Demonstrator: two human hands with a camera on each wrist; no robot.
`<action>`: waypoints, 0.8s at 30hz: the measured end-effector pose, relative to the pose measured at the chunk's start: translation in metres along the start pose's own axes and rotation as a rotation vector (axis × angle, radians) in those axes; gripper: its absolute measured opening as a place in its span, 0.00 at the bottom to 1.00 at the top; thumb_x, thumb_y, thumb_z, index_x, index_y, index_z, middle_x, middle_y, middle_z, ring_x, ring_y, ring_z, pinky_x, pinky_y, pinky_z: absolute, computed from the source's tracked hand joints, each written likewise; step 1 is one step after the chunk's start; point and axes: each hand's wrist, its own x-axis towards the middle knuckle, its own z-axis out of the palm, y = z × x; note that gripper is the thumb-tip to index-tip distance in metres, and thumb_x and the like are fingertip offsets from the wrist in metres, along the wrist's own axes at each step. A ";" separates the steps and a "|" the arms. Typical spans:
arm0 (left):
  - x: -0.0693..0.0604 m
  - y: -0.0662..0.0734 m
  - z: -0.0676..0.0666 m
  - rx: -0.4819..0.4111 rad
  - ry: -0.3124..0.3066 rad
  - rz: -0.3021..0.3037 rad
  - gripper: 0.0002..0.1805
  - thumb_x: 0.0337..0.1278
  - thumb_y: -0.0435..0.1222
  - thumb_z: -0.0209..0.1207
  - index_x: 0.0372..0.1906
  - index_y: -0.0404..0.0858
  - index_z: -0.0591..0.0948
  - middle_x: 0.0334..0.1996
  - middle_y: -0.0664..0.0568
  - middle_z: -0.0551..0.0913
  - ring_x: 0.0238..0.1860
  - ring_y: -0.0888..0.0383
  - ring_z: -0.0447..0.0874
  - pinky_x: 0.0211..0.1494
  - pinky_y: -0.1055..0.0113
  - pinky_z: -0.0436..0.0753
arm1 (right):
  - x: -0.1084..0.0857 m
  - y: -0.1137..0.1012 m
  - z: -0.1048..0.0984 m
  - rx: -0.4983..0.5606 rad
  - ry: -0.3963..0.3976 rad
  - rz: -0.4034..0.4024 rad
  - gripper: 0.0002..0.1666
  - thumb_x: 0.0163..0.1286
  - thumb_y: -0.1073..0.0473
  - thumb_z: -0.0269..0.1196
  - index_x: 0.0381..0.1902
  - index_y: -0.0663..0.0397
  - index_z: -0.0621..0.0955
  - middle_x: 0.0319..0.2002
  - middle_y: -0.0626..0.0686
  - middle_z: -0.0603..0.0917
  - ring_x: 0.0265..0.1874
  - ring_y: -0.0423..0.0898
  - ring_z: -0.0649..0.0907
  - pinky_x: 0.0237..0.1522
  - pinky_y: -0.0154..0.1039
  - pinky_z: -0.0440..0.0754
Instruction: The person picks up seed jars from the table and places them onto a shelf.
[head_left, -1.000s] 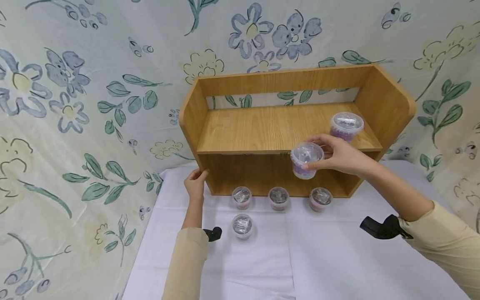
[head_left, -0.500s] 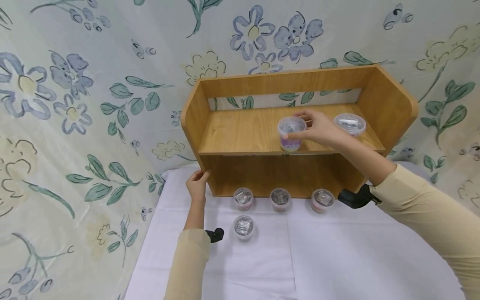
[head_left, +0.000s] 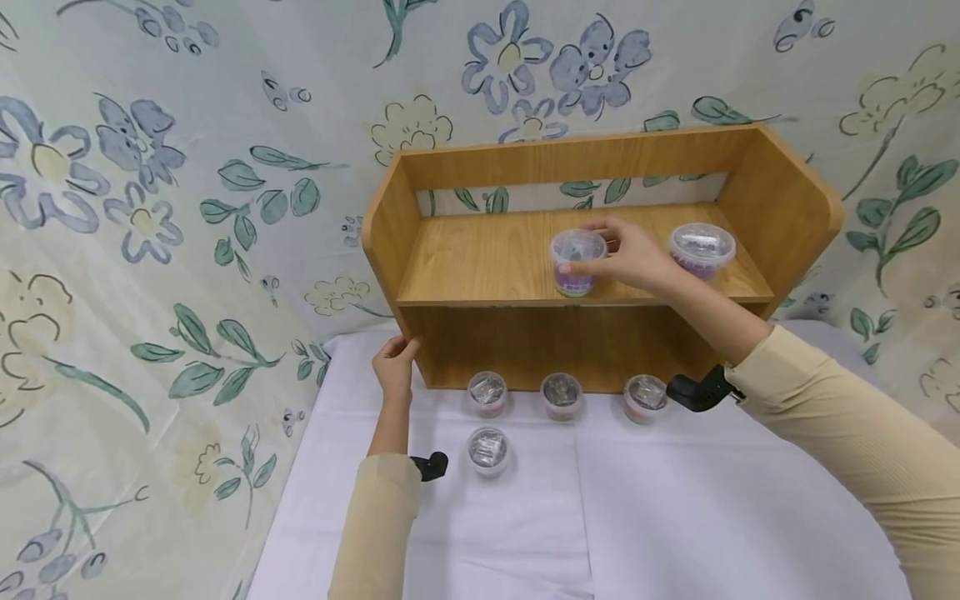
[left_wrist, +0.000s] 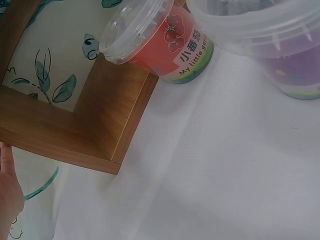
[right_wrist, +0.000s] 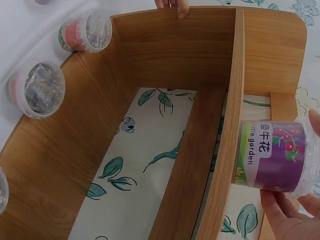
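Note:
My right hand [head_left: 633, 258] grips a clear-lidded plastic tub [head_left: 576, 273] by its side, over the front of the upper board of a wooden shelf [head_left: 487, 258]. In the right wrist view the tub's purple label [right_wrist: 275, 155] reads "little garden", and its base meets the upper board's edge or sits just above it. A second purple tub [head_left: 701, 250] stands upright at the right end of that board. My left hand [head_left: 393, 367] pinches the front edge of the shelf's left side panel; its fingertips [right_wrist: 181, 9] show over the panel in the right wrist view.
Three pink tubs, the middle one [head_left: 561, 396] among them, line the shelf's front on the white cloth [head_left: 675, 517]. Another tub [head_left: 487, 451] stands nearer, on the left; its label is purple in the left wrist view. A floral curtain [head_left: 247, 225] hangs behind.
My right hand has carried the tub left and up from before the lower compartment to the upper board, with slight movement in the last half second. My left hand keeps its place.

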 end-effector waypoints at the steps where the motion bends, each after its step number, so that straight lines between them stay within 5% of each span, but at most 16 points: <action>1: -0.001 0.002 0.000 -0.008 -0.006 -0.002 0.05 0.40 0.28 0.67 0.28 0.32 0.84 0.20 0.59 0.81 0.26 0.64 0.78 0.33 0.76 0.78 | 0.000 0.000 0.000 0.001 0.000 0.003 0.49 0.52 0.41 0.69 0.66 0.55 0.62 0.60 0.63 0.66 0.59 0.59 0.66 0.58 0.57 0.66; 10: -0.011 0.018 0.002 0.008 -0.045 0.037 0.04 0.41 0.26 0.66 0.28 0.32 0.84 0.19 0.62 0.81 0.24 0.67 0.78 0.32 0.77 0.77 | -0.004 0.005 -0.001 0.030 0.064 -0.047 0.50 0.49 0.44 0.71 0.66 0.52 0.63 0.61 0.62 0.67 0.59 0.59 0.68 0.59 0.55 0.67; 17: 0.003 -0.008 0.002 0.005 -0.005 0.050 0.04 0.40 0.29 0.67 0.26 0.36 0.84 0.20 0.60 0.82 0.26 0.65 0.79 0.33 0.75 0.78 | -0.017 0.007 -0.007 0.059 0.221 -0.129 0.42 0.49 0.47 0.72 0.59 0.56 0.71 0.56 0.60 0.75 0.54 0.54 0.74 0.56 0.50 0.72; 24: 0.005 -0.008 0.000 0.001 0.000 0.029 0.05 0.40 0.29 0.68 0.27 0.35 0.84 0.19 0.60 0.81 0.26 0.65 0.78 0.33 0.76 0.78 | -0.028 0.007 -0.011 0.047 0.296 -0.112 0.39 0.49 0.46 0.72 0.57 0.57 0.73 0.53 0.58 0.77 0.52 0.50 0.75 0.55 0.44 0.74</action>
